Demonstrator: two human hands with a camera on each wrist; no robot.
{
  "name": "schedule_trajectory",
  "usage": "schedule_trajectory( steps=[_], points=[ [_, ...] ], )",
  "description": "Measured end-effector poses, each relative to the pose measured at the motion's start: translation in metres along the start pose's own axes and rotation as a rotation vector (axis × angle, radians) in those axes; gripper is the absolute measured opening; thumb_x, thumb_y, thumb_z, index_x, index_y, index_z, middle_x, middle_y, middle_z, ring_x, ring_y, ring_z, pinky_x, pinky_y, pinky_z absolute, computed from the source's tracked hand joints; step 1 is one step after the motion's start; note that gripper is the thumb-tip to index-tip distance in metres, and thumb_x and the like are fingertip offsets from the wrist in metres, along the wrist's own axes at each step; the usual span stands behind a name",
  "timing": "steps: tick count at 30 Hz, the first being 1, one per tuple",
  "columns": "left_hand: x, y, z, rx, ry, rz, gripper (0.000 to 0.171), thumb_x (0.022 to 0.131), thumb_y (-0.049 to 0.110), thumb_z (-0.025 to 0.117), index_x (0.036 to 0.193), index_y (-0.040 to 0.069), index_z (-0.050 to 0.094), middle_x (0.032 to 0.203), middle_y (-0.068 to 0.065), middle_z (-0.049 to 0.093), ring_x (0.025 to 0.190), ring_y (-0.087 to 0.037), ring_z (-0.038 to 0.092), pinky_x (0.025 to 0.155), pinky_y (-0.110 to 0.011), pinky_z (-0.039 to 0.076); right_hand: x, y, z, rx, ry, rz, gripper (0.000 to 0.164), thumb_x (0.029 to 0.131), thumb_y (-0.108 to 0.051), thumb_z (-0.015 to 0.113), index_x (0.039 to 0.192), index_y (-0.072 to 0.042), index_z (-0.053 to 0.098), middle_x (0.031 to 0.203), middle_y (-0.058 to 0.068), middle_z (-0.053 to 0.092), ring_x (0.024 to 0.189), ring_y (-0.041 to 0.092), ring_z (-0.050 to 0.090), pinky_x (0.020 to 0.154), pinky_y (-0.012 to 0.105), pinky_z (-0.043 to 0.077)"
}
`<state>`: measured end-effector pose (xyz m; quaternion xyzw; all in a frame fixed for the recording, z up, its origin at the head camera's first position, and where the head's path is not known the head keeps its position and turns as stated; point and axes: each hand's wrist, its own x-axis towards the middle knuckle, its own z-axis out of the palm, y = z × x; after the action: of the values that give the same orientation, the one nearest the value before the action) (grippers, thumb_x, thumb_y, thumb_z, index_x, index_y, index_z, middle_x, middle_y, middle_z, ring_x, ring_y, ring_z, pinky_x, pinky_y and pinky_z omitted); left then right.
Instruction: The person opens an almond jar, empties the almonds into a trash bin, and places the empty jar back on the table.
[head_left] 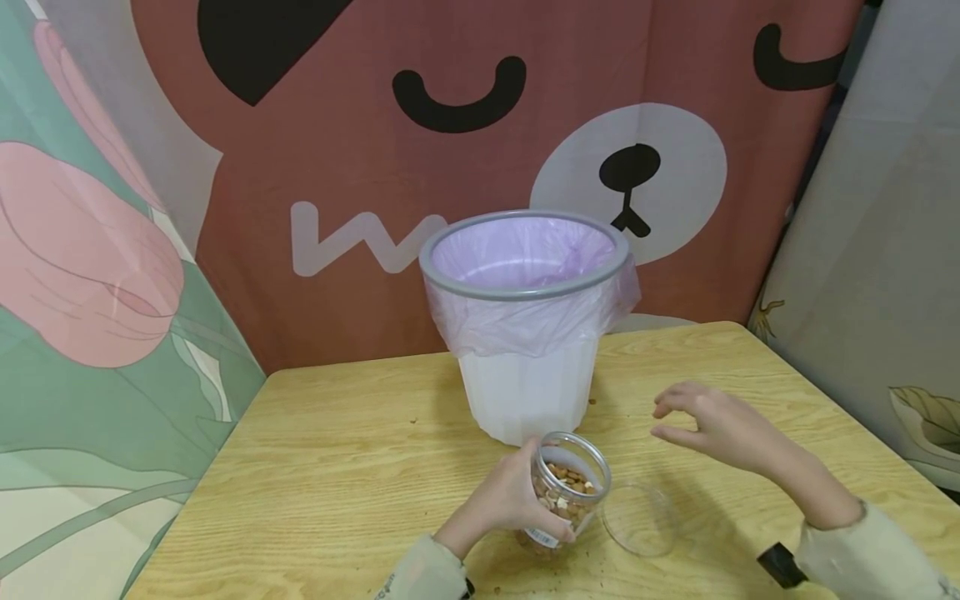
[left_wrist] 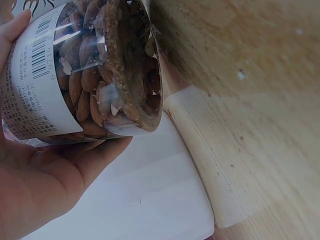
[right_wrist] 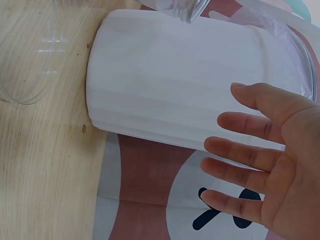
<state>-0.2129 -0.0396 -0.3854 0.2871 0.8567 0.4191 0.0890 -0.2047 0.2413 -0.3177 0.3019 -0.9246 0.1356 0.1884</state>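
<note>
My left hand (head_left: pixel 512 495) grips a clear jar of almonds (head_left: pixel 568 492) by its side, above the wooden table. The jar is tilted and has no lid on; almonds show through its mouth. In the left wrist view the jar (left_wrist: pixel 90 75) bears a white label with a barcode, and fingers curve under it. My right hand (head_left: pixel 723 425) hovers over the table to the right of the jar, holding nothing. Its fingers are spread and loosely bent in the right wrist view. A clear round lid (head_left: pixel 640 519) lies on the table just right of the jar.
A white bin (head_left: pixel 528 392) lined with a thin purple bag (head_left: pixel 517 321) and ringed in grey stands behind the jar. Small crumbs dot the wooden table (head_left: pixel 337 450). A curtain with a bear face (head_left: pixel 360 150) hangs behind; printed cloth hangs at both sides.
</note>
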Motion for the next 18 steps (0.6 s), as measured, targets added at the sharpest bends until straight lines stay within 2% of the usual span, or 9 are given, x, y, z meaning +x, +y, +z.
schedule_trajectory(
  steps=[11,18],
  points=[
    [0.000,0.000,-0.001,-0.018,-0.006,0.012,0.083,0.048,0.033,0.087,0.117,0.016,0.043,0.098,0.009,0.054,0.087,-0.005,0.052,0.074,-0.024,0.044,0.008,-0.003,-0.009,-0.019,0.036,0.011,0.013,0.077,-0.021,0.070,0.084,-0.011,0.067,0.095,0.008,0.062,0.086,0.028,0.059,0.065,0.041,0.048],
    [0.000,0.001,-0.001,-0.014,-0.009,0.004,0.082,0.048,0.032,0.087,0.115,0.015,0.043,0.096,0.008,0.054,0.085,-0.005,0.053,0.073,-0.023,0.044,0.014,-0.003,-0.012,-0.036,0.128,-0.063,0.011,0.074,-0.017,0.071,0.082,-0.012,0.066,0.092,0.006,0.063,0.083,0.026,0.060,0.061,0.037,0.049]
  ],
)
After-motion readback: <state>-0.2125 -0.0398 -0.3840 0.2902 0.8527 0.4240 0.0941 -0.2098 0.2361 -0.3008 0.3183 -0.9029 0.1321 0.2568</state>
